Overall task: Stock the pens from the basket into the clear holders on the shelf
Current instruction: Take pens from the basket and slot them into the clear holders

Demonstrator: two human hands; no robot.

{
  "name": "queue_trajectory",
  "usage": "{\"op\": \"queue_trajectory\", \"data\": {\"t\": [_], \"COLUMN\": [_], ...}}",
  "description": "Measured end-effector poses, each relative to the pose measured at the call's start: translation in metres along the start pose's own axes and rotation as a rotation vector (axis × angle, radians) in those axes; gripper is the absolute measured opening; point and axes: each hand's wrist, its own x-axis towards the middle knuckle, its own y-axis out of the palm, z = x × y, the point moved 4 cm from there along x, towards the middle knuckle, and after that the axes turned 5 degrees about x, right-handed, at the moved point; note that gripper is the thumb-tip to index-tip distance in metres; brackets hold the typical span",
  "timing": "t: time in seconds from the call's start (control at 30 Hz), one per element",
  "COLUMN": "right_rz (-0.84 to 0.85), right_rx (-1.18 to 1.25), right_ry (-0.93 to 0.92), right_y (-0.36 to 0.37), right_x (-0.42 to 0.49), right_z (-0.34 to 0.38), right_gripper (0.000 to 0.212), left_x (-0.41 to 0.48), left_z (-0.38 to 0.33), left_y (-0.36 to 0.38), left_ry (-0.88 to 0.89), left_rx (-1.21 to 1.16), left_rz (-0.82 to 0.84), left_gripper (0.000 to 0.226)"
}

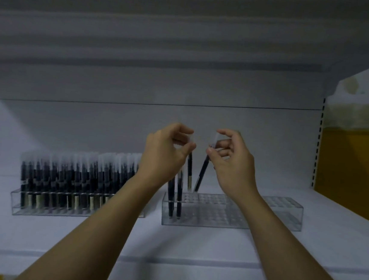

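Two clear holders stand on the white shelf [192,247]. The left holder [39,211] is packed with several dark pens with frosted caps. The right holder [261,216] is mostly bare, with two dark pens [175,197] upright at its left end. My left hand [166,154] pinches the cap end of a dark pen [189,171] that hangs just above the holder's back left holes. My right hand [231,159] grips another dark pen [201,175], tilted, with its tip close to the holder's top. The basket is out of view.
The shelf's back panel [180,128] rises behind the holders and an upper shelf [165,37] overhangs. Slotted uprights [318,147] run at both sides. Yellow panels [355,166] flank the bay on the right and far left.
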Motion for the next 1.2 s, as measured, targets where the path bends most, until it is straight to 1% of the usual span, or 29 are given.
{"op": "queue_trajectory", "data": {"t": [0.17, 0.37, 0.47, 0.6, 0.73, 0.83, 0.9, 1.07, 1.13, 1.2], "right_rz": [0.018, 0.029, 0.13, 0.333, 0.424, 0.441, 0.452, 0.497, 0.484, 0.455], "right_rx": [0.008, -0.025, -0.093, -0.246, -0.291, -0.328, -0.343, -0.45, -0.439, -0.417], "right_ry": [0.016, 0.042, 0.053, 0.076, 0.08, 0.072, 0.06, 0.048, 0.068, 0.093], "right_y": [0.012, 0.014, 0.019, 0.025, 0.022, 0.023, 0.022, 0.025, 0.025, 0.023], "right_x": [0.012, 0.001, -0.005, -0.018, -0.021, -0.021, -0.021, -0.021, -0.024, -0.03], "right_z": [-0.018, -0.04, -0.043, -0.044, -0.042, -0.041, -0.041, -0.039, -0.039, -0.039], "right_gripper": [0.035, 0.036, 0.039, 0.059, 0.073, 0.077, 0.077, 0.065, 0.066, 0.071], "left_x": [0.004, 0.005, 0.002, -0.002, 0.004, 0.005, 0.0, -0.011, -0.015, -0.021], "left_z": [0.013, 0.016, 0.016, 0.023, 0.027, 0.029, 0.032, 0.036, 0.033, 0.028], "left_y": [0.011, 0.011, 0.013, 0.027, 0.032, 0.038, 0.041, 0.034, 0.03, 0.024], "left_ry": [-0.002, 0.011, -0.006, -0.061, -0.097, -0.111, -0.117, -0.096, -0.069, -0.036], "left_rx": [0.06, 0.084, 0.109, 0.196, 0.227, 0.282, 0.267, 0.278, 0.323, 0.375], "left_rz": [0.033, 0.056, 0.11, 0.22, 0.254, 0.335, 0.358, 0.289, 0.291, 0.298], "left_gripper": [0.018, 0.016, 0.016, 0.016, 0.02, 0.021, 0.02, 0.024, 0.029, 0.037]}}
